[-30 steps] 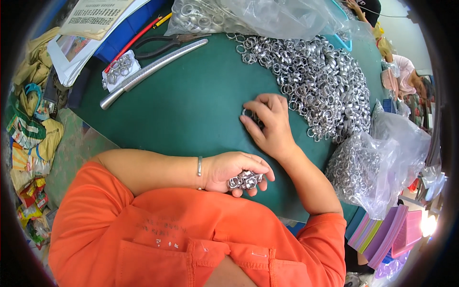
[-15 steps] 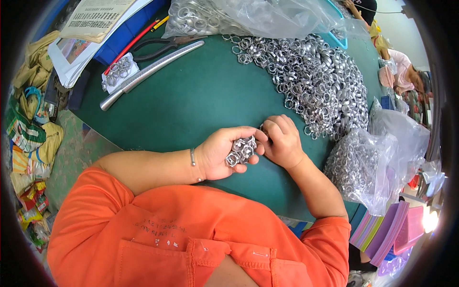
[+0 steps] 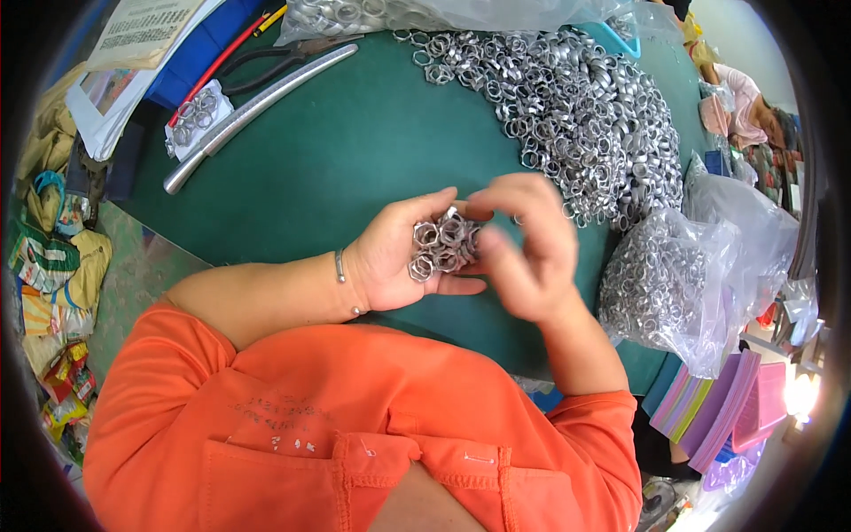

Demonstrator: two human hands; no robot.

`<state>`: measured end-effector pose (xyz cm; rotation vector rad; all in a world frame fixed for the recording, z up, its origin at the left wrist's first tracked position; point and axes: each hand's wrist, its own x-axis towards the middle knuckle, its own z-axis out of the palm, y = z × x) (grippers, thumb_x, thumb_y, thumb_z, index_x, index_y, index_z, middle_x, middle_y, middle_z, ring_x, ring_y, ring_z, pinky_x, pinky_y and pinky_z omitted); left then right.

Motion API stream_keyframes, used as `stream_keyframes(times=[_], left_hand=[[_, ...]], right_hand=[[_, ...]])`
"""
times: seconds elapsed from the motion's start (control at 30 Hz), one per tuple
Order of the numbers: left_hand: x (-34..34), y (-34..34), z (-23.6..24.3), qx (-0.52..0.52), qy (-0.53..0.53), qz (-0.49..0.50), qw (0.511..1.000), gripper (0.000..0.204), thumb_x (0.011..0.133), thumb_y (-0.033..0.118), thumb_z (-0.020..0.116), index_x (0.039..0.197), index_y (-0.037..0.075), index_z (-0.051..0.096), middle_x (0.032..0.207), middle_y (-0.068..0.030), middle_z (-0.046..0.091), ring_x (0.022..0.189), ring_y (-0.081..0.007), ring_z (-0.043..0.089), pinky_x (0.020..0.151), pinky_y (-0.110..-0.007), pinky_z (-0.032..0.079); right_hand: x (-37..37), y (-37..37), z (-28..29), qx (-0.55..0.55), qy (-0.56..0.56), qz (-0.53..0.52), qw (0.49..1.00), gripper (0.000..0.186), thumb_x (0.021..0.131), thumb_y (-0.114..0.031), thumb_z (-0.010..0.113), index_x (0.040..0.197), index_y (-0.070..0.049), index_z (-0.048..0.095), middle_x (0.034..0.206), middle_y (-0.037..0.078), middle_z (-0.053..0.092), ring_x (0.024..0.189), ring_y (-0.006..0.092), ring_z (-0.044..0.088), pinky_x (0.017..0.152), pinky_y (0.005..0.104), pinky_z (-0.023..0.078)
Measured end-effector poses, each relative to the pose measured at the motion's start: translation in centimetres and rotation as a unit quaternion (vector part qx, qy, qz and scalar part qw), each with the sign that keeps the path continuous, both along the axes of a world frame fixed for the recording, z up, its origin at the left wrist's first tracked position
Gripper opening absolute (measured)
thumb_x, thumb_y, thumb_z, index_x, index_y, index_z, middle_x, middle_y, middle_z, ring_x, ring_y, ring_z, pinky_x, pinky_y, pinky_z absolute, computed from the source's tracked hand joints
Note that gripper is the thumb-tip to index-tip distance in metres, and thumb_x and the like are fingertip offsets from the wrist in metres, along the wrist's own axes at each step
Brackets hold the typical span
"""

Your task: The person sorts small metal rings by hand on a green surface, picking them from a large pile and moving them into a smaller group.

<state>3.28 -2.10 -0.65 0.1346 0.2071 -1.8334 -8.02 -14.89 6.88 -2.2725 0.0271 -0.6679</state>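
Note:
My left hand [image 3: 381,253] is cupped palm up over the green tabletop, holding a small heap of silver metal rings [image 3: 448,244]. Close on its right is my right hand [image 3: 541,253], blurred by motion. Thumb and forefinger there are spread apart, curving toward the held rings. A small grey glint shows in the gap between them, too unclear to name. Beyond both hands, a large pile of similar loose rings [image 3: 594,115] spreads over the far right of the table.
A clear plastic bag full of rings [image 3: 651,284] stands at the right edge. At the far left lie a tapered metal rod [image 3: 266,111], pliers [image 3: 266,71], and a few rings on white paper [image 3: 197,120]. Another filled bag [image 3: 355,13] lies at the back. Pink and purple trays [image 3: 722,408] stand lower right.
My right thumb and fingers have parted from their pinch beside my left fingertips. My left hand has opened wider, with the rings still in its palm. The whole view has shifted slightly.

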Motion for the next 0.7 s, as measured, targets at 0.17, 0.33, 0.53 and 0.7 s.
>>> stream_keyframes(times=[0.17,0.33,0.53,0.7], left_hand=[[0.0,0.0,1.7,0.102,-0.112,-0.026,0.988,0.032,0.097,0.035,0.044,0.109,0.01,0.059,0.103,-0.0098,0.066,0.091,-0.0277,0.066,0.051,-0.031,0.049],[-0.1,0.0,1.8,0.098,-0.109,-0.033,0.989,0.042,0.097,0.044,0.041,0.114,0.01,0.059,0.104,-0.0092,0.066,0.093,-0.0269,0.066,0.058,-0.032,0.053],[0.0,-0.2,2.2,0.108,-0.132,-0.053,0.984,0.038,0.096,0.045,0.043,0.109,0.014,0.06,0.104,-0.0052,0.066,0.095,-0.0224,0.065,0.056,-0.029,0.047],[-0.2,-0.1,1.8,0.078,-0.137,-0.066,0.985,0.037,0.097,0.041,0.042,0.11,0.011,0.058,0.103,-0.0061,0.065,0.093,-0.023,0.065,0.052,-0.029,0.048]], right_hand=[[-4.0,-2.6,-1.7,-0.057,0.315,-0.2,0.926,0.019,0.078,-0.005,0.071,0.093,0.0,0.061,0.084,0.01,0.056,0.061,0.0168,0.057,0.058,0.0284,0.048],[-2.9,-3.4,-0.8,0.206,0.191,-0.096,0.955,0.022,0.073,-0.002,0.075,0.09,-0.001,0.062,0.088,0.006,0.057,0.073,0.0105,0.057,0.06,0.0246,0.047],[6.9,-6.2,-1.0,-0.18,0.1,-0.098,0.974,0.03,0.08,-0.018,0.071,0.1,0.003,0.063,0.101,0.021,0.06,0.095,0.0387,0.057,0.084,0.0446,0.046],[14.7,-7.8,-6.2,-0.319,-0.025,-0.194,0.928,0.054,0.075,-0.041,0.072,0.106,0.002,0.06,0.103,0.023,0.057,0.088,0.0425,0.053,0.08,0.0479,0.043]])
